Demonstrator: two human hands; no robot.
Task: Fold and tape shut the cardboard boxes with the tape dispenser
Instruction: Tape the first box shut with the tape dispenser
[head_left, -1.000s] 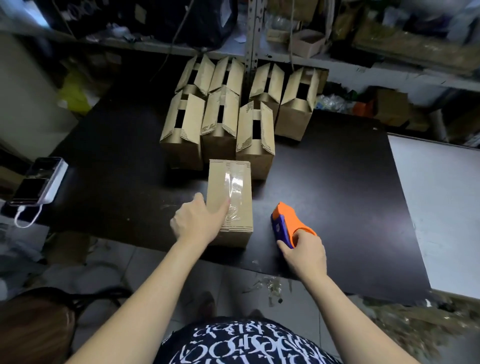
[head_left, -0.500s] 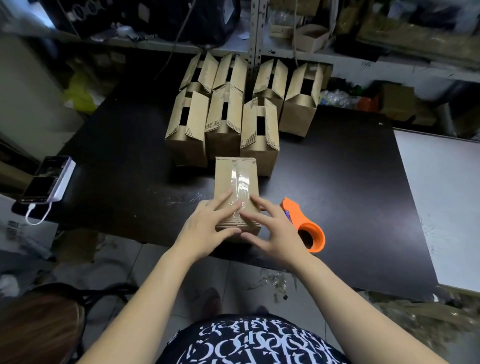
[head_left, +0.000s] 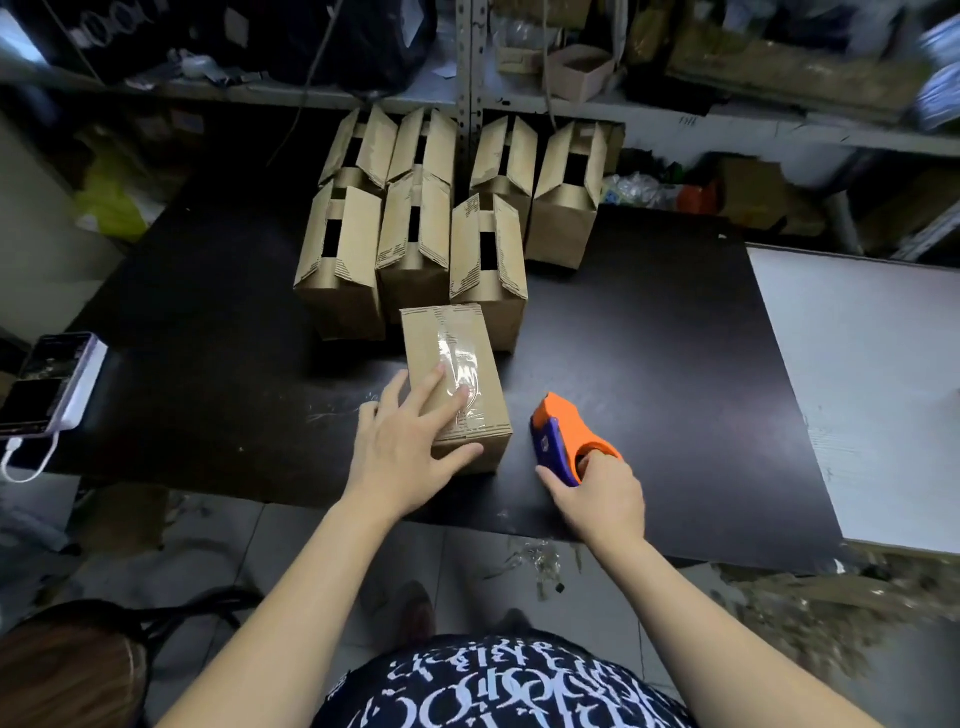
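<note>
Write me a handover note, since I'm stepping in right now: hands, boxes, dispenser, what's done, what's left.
Left hand: open, fingers spread flat on the taped box, thumb on its near end.
Right hand: gripping the orange and blue tape dispenser, which rests on the black table just right of that box.
Done: one box closed, clear tape along its top seam.
Left: seven open boxes standing in two rows behind it, flaps up, to fold and tape.
</note>
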